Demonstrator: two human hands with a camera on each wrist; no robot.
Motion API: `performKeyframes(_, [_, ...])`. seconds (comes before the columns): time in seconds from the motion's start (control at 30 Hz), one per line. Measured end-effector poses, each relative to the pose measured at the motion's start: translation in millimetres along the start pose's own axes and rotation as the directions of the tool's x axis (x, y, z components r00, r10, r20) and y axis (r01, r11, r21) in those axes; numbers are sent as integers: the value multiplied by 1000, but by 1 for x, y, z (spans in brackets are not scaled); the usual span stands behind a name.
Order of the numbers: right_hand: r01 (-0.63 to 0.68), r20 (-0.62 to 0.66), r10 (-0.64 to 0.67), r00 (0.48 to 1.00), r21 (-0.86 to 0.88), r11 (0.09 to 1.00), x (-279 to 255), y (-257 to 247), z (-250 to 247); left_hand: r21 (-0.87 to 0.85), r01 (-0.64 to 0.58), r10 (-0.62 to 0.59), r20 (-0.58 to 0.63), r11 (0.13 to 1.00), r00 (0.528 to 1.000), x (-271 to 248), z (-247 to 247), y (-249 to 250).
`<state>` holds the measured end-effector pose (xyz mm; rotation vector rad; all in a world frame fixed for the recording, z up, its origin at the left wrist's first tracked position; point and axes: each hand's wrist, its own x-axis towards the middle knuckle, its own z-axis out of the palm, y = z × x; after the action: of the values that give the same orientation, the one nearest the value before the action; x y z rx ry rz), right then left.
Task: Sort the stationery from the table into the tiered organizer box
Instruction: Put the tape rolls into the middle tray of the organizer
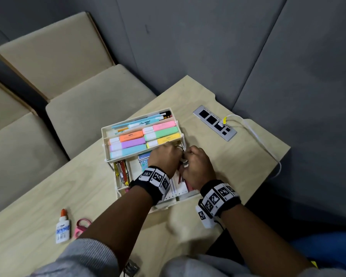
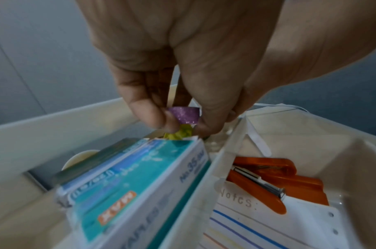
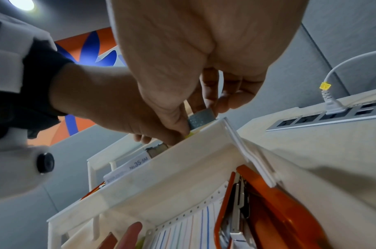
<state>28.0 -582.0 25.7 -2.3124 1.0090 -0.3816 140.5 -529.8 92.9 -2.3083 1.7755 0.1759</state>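
Note:
The white tiered organizer box [image 1: 116, 134] stands open on the table, with pastel highlighters [image 1: 140, 138] in its top tier. Both hands meet over the back right corner of the lower tier. My left hand [image 1: 166, 156] pinches a small purple glitter tape roll [image 2: 183, 114] between thumb and fingers [image 2: 153, 116], with a yellow-green roll [image 2: 179, 134] just beneath it. My right hand [image 1: 196, 164] pinches a grey-blue dotted tape roll [image 3: 200, 118] above the compartment wall [image 3: 182, 161]. A white glue bottle [image 1: 62, 227] and pink scissors [image 1: 81, 226] lie on the table at the left.
In the lower tier are a teal staple box [image 2: 129, 185], an orange stapler [image 2: 274, 178] and a lined notes card [image 2: 257, 224]. A power socket panel [image 1: 215, 122] with a white cable [image 1: 254, 132] sits at the table's back right. Beige seats [image 1: 78, 108] stand beyond the left edge.

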Motion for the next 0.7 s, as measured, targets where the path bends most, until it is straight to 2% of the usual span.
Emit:
performKeyframes(0.2, [91,47,-89,995,-36,995,-4,-1,2,22,39,-40,20,999,999,-6,-2,0])
performKeyframes(0.27, [102,47,-98,994,-74,992,-3,-2,3,-55,89,-88,4,995,996,-10,2,-6])
performKeyframes(0.33, [84,19,-83,996,-82,993,-3,-1,4,-211,134,-143,-27,968,989,-16,9,-12])
performKeyframes(0.43, [77,3,-76,997,-57,995,-6,2,8,-304,134,-151,-32,943,988,-24,19,-12])
performKeyframes(0.6, [75,-19,-76,997,-68,995,-12,3,8,-229,122,-132,-27,966,991,-30,28,-8])
performKeyframes(0.7, [100,28,-97,995,-136,986,-18,5,6,-206,134,-139,-12,969,990,-36,31,-6])
